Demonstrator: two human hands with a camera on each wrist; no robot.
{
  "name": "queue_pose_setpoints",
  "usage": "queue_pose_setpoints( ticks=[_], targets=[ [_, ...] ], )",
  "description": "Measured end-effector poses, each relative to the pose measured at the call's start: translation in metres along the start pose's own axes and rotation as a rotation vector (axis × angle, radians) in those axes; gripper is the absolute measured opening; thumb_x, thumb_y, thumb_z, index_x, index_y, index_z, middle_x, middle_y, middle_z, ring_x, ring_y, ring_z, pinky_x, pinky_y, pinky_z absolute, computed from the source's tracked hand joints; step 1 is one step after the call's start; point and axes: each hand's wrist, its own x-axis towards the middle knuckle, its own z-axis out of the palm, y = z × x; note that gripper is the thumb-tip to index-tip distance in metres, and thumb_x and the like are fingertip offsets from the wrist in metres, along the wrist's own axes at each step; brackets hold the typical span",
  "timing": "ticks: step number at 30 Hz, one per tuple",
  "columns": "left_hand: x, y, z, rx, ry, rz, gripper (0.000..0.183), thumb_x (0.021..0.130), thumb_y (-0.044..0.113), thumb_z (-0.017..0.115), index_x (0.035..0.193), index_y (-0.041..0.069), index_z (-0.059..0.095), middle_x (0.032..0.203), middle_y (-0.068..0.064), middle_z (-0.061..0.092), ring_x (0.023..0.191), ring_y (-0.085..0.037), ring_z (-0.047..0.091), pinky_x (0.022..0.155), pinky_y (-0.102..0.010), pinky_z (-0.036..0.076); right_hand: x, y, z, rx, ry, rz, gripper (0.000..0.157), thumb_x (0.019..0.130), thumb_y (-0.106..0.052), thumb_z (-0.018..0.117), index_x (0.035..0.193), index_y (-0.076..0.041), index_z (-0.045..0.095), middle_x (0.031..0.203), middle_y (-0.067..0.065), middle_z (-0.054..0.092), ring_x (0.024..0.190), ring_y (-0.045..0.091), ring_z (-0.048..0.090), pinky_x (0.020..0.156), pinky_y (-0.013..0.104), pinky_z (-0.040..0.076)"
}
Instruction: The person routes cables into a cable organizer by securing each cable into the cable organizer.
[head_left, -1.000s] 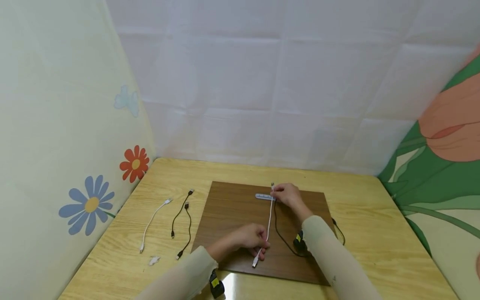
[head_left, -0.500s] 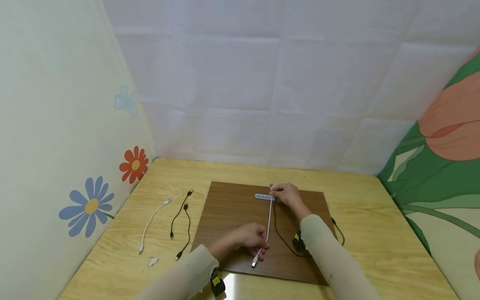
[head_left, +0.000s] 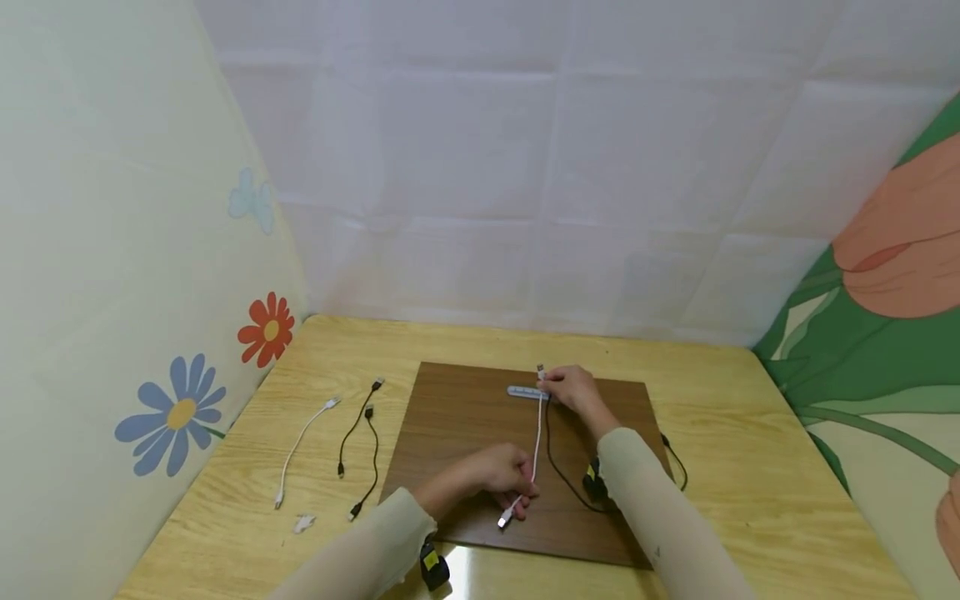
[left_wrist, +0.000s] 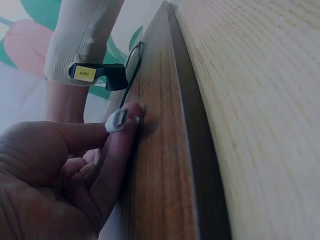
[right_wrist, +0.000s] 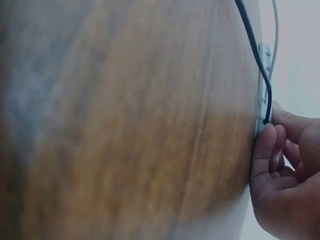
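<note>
A white USB cable (head_left: pixel 537 442) runs lengthwise above the brown board (head_left: pixel 450 417), drawn nearly straight between both hands. My right hand (head_left: pixel 573 387) pinches its far end, just below the plug, beside a pale slotted cable clip strip (head_left: pixel 521 391). Lower down, my left hand (head_left: pixel 502 471) pinches the cable near its other end. That end's white connector (left_wrist: pixel 116 121) sticks out past the fingers in the left wrist view. A black cable (head_left: pixel 558 471) reaches the strip's right end by the right fingertips, which hide how it sits there.
On the wooden table left of the board lie a white cable (head_left: pixel 298 446), two black cables (head_left: pixel 354 427) (head_left: pixel 375 454) and a small white scrap (head_left: pixel 303 523). The black cable's other end (head_left: pixel 677 458) hangs past the board's right edge. Fabric walls enclose the table's back and sides.
The connector by my left hand has tipped slightly up and to the left. Both hands keep their hold on the white cable, and the head view has shifted a little.
</note>
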Motion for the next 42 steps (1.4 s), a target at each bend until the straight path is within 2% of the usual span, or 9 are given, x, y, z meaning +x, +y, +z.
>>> queue_pose_setpoints(
  ticks=[10, 15, 23, 33, 38, 42],
  targets=[
    [0.0, -0.005, -0.002, -0.009, -0.018, 0.003, 0.02, 0.091, -0.004, 0.068, 0.077, 0.003, 0.055, 0.061, -0.009, 0.064, 0.05, -0.015, 0.062, 0.045, -0.026, 0.054, 0.004, 0.002, 0.003, -0.039, -0.018, -0.014, 0.027, 0.095, -0.027, 0.072, 0.112, -0.005, 0.074, 0.095, 0.007, 0.071, 0.081, 0.017, 0.061, 0.066, 0.025, 0.046],
    [0.002, -0.01, -0.006, -0.023, -0.038, 0.033, 0.018, 0.092, 0.0, 0.069, 0.077, 0.003, 0.059, 0.064, -0.009, 0.068, 0.054, -0.014, 0.066, 0.048, -0.024, 0.054, 0.004, 0.002, 0.005, -0.041, -0.019, 0.001, 0.025, 0.095, -0.026, 0.073, 0.111, -0.007, 0.074, 0.096, 0.006, 0.07, 0.082, 0.017, 0.061, 0.067, 0.025, 0.047],
    [0.004, -0.016, -0.018, -0.065, -0.127, 0.078, 0.016, 0.095, 0.009, 0.07, 0.081, 0.004, 0.063, 0.073, -0.008, 0.073, 0.063, -0.013, 0.07, 0.053, -0.022, 0.056, 0.004, 0.0, 0.006, -0.034, -0.008, -0.011, 0.026, 0.095, -0.027, 0.073, 0.112, -0.008, 0.073, 0.095, 0.006, 0.069, 0.08, 0.016, 0.061, 0.067, 0.026, 0.047],
    [0.003, -0.024, -0.027, -0.16, -0.219, 0.135, 0.006, 0.096, 0.001, 0.063, 0.094, -0.005, 0.064, 0.083, -0.01, 0.073, 0.075, -0.018, 0.073, 0.069, -0.03, 0.061, 0.006, 0.001, 0.007, -0.038, -0.011, -0.034, 0.025, 0.094, -0.027, 0.073, 0.111, -0.008, 0.072, 0.101, 0.008, 0.068, 0.085, 0.019, 0.061, 0.071, 0.028, 0.049],
    [0.005, -0.026, -0.027, -0.182, -0.222, 0.119, 0.005, 0.095, -0.001, 0.064, 0.095, -0.005, 0.065, 0.085, -0.014, 0.074, 0.077, -0.02, 0.074, 0.07, -0.031, 0.062, 0.008, 0.001, 0.008, -0.044, -0.018, -0.032, 0.026, 0.095, -0.028, 0.072, 0.112, -0.008, 0.072, 0.102, 0.009, 0.068, 0.086, 0.019, 0.061, 0.072, 0.029, 0.049],
    [0.008, -0.029, -0.023, -0.201, -0.189, 0.111, 0.005, 0.094, 0.0, 0.066, 0.096, -0.004, 0.062, 0.085, -0.015, 0.074, 0.075, -0.019, 0.073, 0.067, -0.029, 0.061, 0.009, 0.003, 0.009, -0.048, -0.011, -0.044, 0.025, 0.095, -0.027, 0.072, 0.11, -0.008, 0.071, 0.097, 0.007, 0.068, 0.083, 0.018, 0.061, 0.07, 0.028, 0.048]
  ],
)
